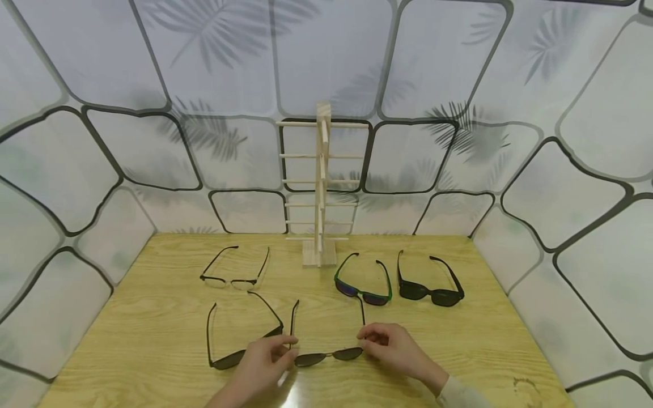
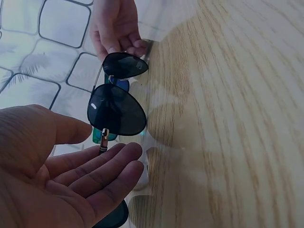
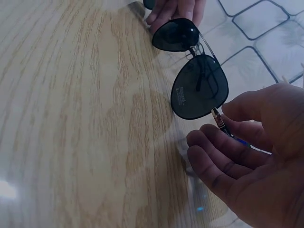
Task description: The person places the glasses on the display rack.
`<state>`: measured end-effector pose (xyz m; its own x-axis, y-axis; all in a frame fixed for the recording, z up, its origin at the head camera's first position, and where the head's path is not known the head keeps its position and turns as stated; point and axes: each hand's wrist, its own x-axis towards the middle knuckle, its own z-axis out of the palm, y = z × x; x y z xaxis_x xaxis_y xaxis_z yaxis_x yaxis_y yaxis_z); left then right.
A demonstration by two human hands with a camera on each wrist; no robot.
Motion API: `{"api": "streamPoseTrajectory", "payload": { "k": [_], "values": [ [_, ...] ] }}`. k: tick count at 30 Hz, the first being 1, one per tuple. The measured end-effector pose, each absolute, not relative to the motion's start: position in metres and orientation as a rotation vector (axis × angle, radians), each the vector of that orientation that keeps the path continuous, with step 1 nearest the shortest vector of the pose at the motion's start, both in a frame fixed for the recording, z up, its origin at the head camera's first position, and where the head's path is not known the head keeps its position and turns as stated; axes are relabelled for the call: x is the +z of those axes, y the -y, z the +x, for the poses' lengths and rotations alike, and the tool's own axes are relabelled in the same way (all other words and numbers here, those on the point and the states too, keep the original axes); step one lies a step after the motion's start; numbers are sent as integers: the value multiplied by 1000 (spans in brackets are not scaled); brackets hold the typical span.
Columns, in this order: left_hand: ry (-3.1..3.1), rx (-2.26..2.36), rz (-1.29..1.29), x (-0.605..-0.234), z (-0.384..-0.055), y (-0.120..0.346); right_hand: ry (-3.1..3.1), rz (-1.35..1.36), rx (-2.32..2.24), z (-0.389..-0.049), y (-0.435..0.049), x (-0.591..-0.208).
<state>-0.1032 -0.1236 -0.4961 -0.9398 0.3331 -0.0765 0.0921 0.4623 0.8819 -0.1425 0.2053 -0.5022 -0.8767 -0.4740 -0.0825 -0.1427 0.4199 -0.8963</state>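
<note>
Left grip [image 1: 266, 358] | right grip [image 1: 395, 347] | both parted | flanking aviator sunglasses [image 1: 310, 360] (contact unclear)

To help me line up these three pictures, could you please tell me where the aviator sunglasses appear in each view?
Head: the aviator sunglasses are at bottom centre.
Left wrist: the aviator sunglasses are left of centre, mostly in the upper half.
Right wrist: the aviator sunglasses are right of centre, near the top.
Shared landmark: the right hand, at top left in the left wrist view and lower right in the right wrist view.
</note>
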Motion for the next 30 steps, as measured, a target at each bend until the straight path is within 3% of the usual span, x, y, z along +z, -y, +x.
{"api": "streamPoseTrajectory", "payload": {
  "k": [30],
  "values": [
    [-2452, 1546, 390, -481, -97, 131, -2360, -502, -1421, -132, -200, -488]
  ]
}}
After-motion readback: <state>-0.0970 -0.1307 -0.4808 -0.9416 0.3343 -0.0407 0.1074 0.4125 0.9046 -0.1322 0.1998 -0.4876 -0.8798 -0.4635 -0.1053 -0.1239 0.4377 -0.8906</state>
